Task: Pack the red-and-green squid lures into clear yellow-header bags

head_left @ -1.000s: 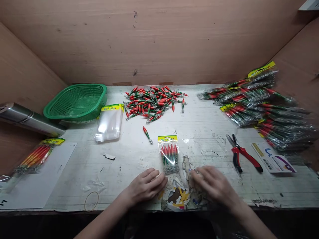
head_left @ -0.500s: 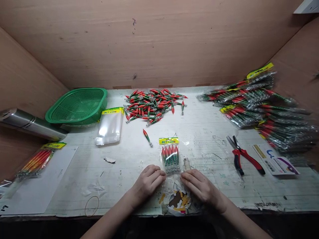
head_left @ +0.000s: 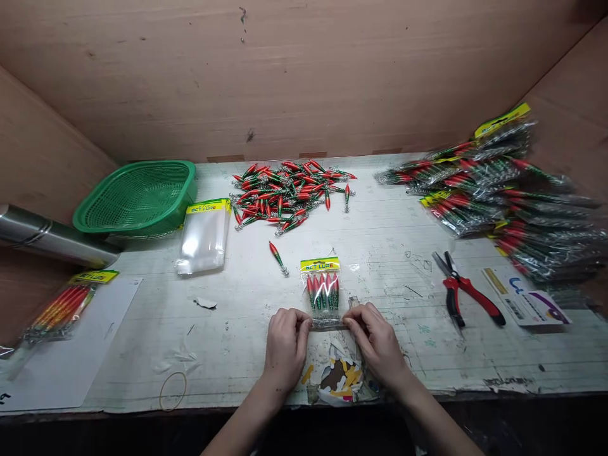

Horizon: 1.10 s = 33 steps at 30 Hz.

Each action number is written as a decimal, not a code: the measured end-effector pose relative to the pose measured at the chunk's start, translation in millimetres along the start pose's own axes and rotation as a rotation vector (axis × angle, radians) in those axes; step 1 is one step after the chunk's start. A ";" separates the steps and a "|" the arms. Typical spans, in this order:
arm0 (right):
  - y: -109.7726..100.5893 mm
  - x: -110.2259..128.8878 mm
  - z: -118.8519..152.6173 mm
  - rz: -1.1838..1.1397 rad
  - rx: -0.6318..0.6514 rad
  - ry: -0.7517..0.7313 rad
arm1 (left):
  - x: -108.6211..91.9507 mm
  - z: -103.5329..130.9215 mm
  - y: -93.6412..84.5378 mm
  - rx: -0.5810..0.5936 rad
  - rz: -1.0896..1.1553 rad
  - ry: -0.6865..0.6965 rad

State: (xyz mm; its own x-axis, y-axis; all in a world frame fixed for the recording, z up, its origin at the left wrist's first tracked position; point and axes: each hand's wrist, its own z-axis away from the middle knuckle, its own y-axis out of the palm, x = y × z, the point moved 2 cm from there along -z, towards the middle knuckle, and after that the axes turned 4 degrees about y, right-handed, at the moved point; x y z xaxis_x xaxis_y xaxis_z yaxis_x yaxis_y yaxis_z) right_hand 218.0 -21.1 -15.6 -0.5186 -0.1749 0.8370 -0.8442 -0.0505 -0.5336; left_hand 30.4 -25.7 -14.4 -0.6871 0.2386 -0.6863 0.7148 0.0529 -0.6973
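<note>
A clear bag with a yellow BCT LURE header lies at the front middle, holding several red and green lures side by side. My left hand pinches its lower left corner between thumb and fingers. At the lower right corner, my right hand pinches the bag in the same way. One loose lure rests up and left of the bag. Behind it is a pile of red and green lures. A stack of clear bags with yellow headers lies to the left.
A green basket and a steel cylinder stand at the left, near a bag of orange lures. Filled bags are heaped at the right, behind pliers and a card. A rubber band lies front left.
Both hands have turned more upright, and their fingers now pinch the bag's lower corners, where they lay flatter before. The view has shifted slightly.
</note>
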 end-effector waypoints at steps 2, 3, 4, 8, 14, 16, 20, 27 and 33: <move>3.4 0.9 0.8 0.006 -0.027 0.021 | -0.3 1.5 1.7 -0.012 0.000 -0.012; 5.0 1.3 1.0 0.011 -0.043 0.017 | 0.0 2.1 2.5 -0.015 0.000 -0.012; 6.6 1.6 1.0 0.017 -0.061 0.013 | 0.3 2.5 3.3 -0.017 -0.001 -0.012; 13.9 1.5 0.1 0.057 -0.129 0.036 | 1.2 1.6 6.0 -0.026 -0.022 -0.047; 22.1 1.3 -1.7 0.098 -0.190 0.141 | -0.8 -5.8 9.2 0.003 -0.071 -0.157; 23.1 1.9 -2.8 0.113 -0.204 0.187 | -2.1 -9.0 8.8 0.032 -0.089 -0.200; 24.2 4.0 -8.4 0.146 -0.219 0.276 | -6.7 -18.8 5.1 0.114 -0.127 -0.321; 24.5 -0.7 -22.0 0.210 -0.188 0.355 | -15.1 -37.7 -0.8 0.253 -0.217 -0.467; 26.0 -3.7 -23.6 0.200 -0.225 0.330 | -14.5 -47.4 -6.2 0.224 -0.245 -0.499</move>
State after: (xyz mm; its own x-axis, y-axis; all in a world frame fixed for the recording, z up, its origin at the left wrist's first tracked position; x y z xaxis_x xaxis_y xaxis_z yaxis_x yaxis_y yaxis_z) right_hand 194.8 1.4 -29.7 -0.6597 0.1657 0.7330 -0.7122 0.1738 -0.6802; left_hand 42.2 16.5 9.7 -0.8455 -0.2417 -0.4762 0.5200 -0.1694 -0.8372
